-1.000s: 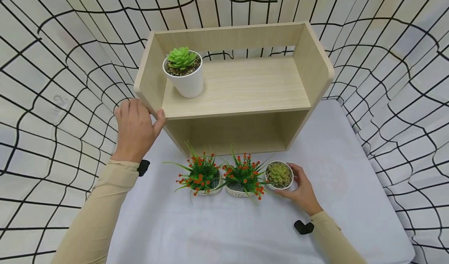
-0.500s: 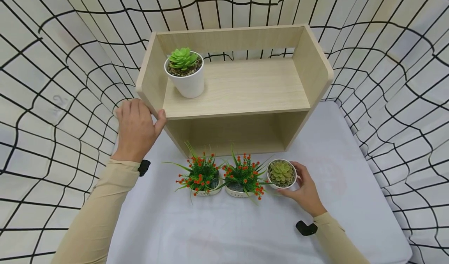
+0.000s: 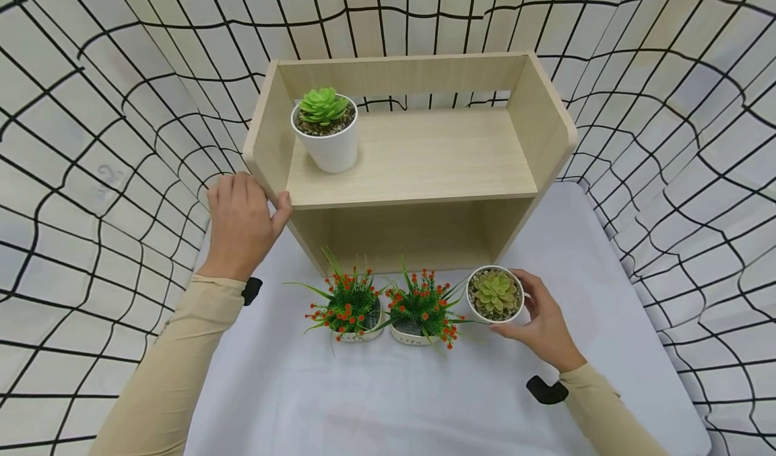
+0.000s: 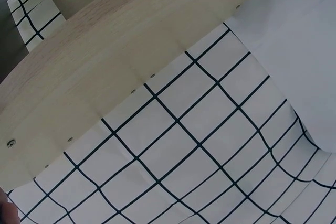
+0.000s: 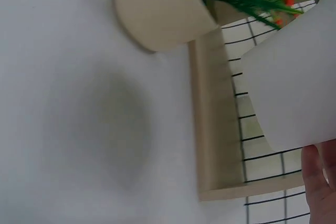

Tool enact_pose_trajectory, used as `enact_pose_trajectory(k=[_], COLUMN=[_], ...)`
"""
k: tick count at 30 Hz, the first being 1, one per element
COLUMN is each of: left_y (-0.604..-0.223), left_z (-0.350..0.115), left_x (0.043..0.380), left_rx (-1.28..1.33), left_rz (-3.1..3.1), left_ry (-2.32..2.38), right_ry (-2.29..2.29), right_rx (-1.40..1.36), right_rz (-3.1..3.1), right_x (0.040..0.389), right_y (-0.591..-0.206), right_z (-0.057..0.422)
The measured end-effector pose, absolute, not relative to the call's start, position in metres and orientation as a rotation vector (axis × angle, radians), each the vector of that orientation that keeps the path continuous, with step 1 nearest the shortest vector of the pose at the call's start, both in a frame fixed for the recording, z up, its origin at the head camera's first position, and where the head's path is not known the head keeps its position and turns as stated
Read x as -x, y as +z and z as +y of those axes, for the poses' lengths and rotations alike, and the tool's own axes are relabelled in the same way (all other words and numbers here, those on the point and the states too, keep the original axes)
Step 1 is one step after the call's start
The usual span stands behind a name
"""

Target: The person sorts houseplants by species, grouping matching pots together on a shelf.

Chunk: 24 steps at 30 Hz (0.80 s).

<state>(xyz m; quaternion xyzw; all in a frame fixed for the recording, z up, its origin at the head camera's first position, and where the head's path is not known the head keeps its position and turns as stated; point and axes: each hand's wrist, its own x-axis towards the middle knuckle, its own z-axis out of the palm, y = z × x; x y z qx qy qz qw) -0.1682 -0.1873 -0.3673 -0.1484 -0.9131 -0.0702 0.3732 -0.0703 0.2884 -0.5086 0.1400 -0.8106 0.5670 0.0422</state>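
Observation:
My right hand (image 3: 545,321) holds a potted succulent (image 3: 495,293) by the side of its white pot, thumb at the front and fingers behind. In the right wrist view the white pot (image 5: 299,77) is raised off the table, and a soft shadow lies on the cloth. My left hand (image 3: 239,227) grips the left side panel of a pale wooden two-tier shelf (image 3: 436,153), thumb at the front edge. A second succulent in a white pot (image 3: 330,143) stands on the upper tier at the left.
Two potted plants with red flowers, a left one (image 3: 348,308) and a right one (image 3: 418,311), stand side by side before the shelf. White cloth (image 3: 376,402) covers the table. Black-lined grid fabric (image 3: 109,173) surrounds it at the back and sides.
My right hand has raised the potted succulent and moved it slightly right, away from the flowers. The left hand keeps its grip on the shelf. The head view has shifted a little.

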Motion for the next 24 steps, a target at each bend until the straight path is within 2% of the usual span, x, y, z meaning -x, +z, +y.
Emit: enact_pose_trajectory(k=[13, 24], left_y=[-0.368, -0.372], left_z=[-0.190, -0.191], left_x=[0.168, 0.170], left_rx=[0.401, 0.411], left_rz=[-2.323, -2.290], left_ry=[-0.148, -0.159], right_ry=[1.895, 2.015], right_rx=[-0.493, -0.697], right_rz=[-2.344, -2.130], right_x=[0.075, 0.091], right_y=[-0.438, -0.373], right_z=[0.286, 0.283])
